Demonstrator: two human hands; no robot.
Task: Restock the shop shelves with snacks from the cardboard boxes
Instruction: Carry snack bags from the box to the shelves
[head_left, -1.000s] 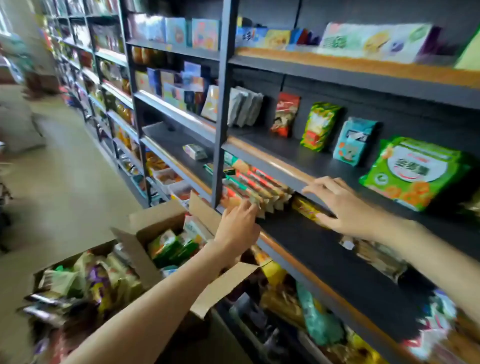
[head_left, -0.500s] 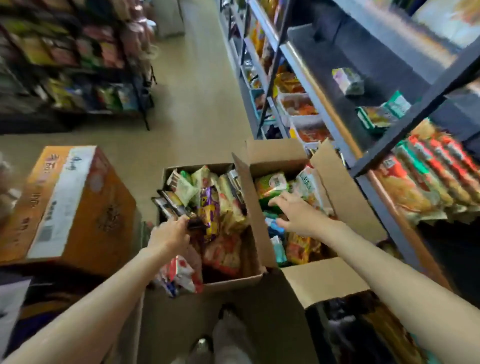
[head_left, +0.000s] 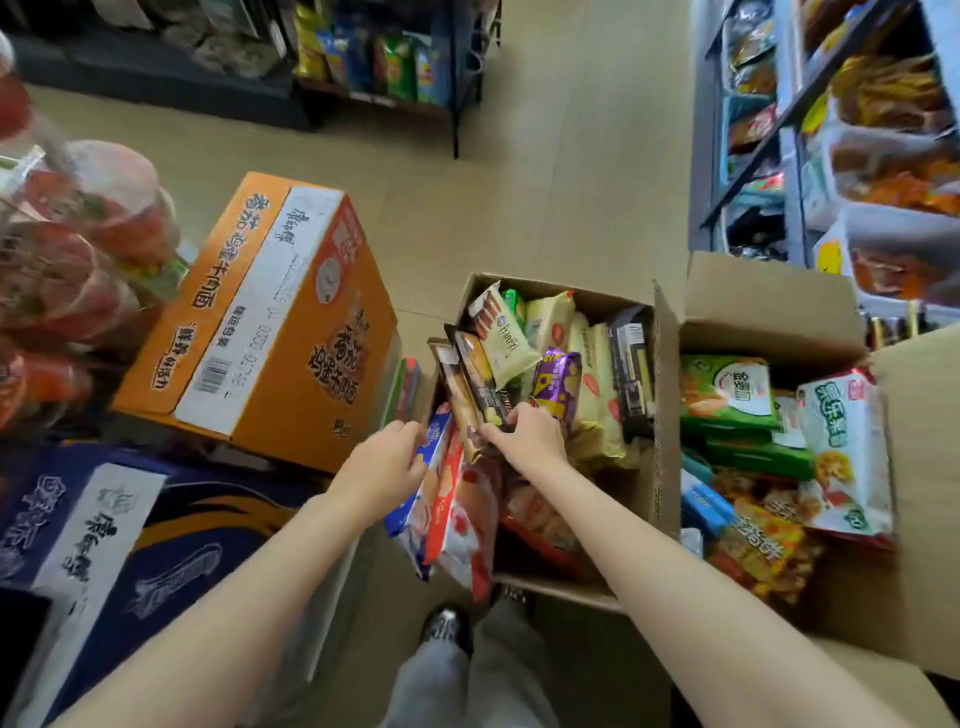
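An open cardboard box (head_left: 661, 374) on the floor below me is crammed with snack packs: cream, purple (head_left: 558, 382) and long dark ones. My right hand (head_left: 527, 439) is inside it, fingers closed on the lower end of the long dark biscuit packs (head_left: 470, 379). My left hand (head_left: 384, 462) is at the box's left edge, curled around upright blue and red biscuit packs (head_left: 441, 499). To the right, a second open box (head_left: 769, 301) holds green and white snack bags (head_left: 727, 389). The shop shelves (head_left: 802, 104) rise at the upper right, stocked with packets and trays.
A sealed orange carton (head_left: 270, 322) sits left of the box, on a blue carton (head_left: 104, 525). Wrapped noodle cups (head_left: 78, 234) fill the far left. Another snack rack (head_left: 374, 57) stands across the tiled aisle. My shoe (head_left: 447, 623) is just behind the box.
My view dropped from the shelf to the boxes. My right hand left the right-hand box and went to the dark packs in the middle box; the left hand stays at that box's left edge.
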